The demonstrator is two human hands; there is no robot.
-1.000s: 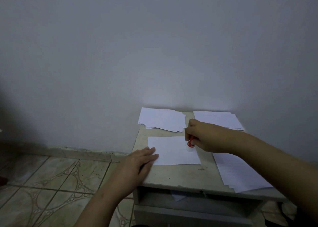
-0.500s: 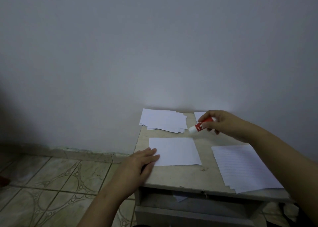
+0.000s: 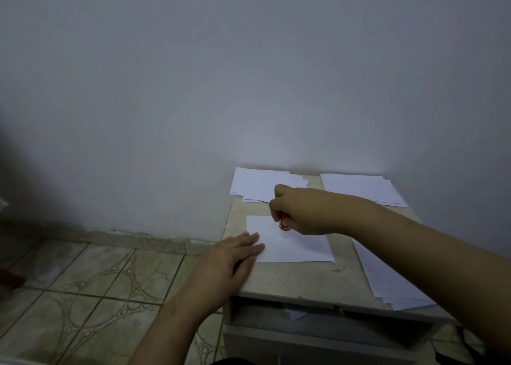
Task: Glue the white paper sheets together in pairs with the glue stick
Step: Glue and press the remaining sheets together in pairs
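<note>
The small red glue stick (image 3: 284,223) stands tip-down on the far part of the single white paper sheet (image 3: 290,244) lying mid-desk, clenched in the fingers of the right hand (image 3: 301,212). The left hand (image 3: 235,257) lies flat, fingers straight, pinning the sheet's near left corner. This looks like the gluing step; next should come a partner sheet (probably from one of the stacks) laid squarely on top. The white paper stacks (image 3: 265,185) sit around it on the pale stone-topped desk (image 3: 298,279). The stick's tip is hidden by the hand, and any glue on the paper is invisible.
</note>
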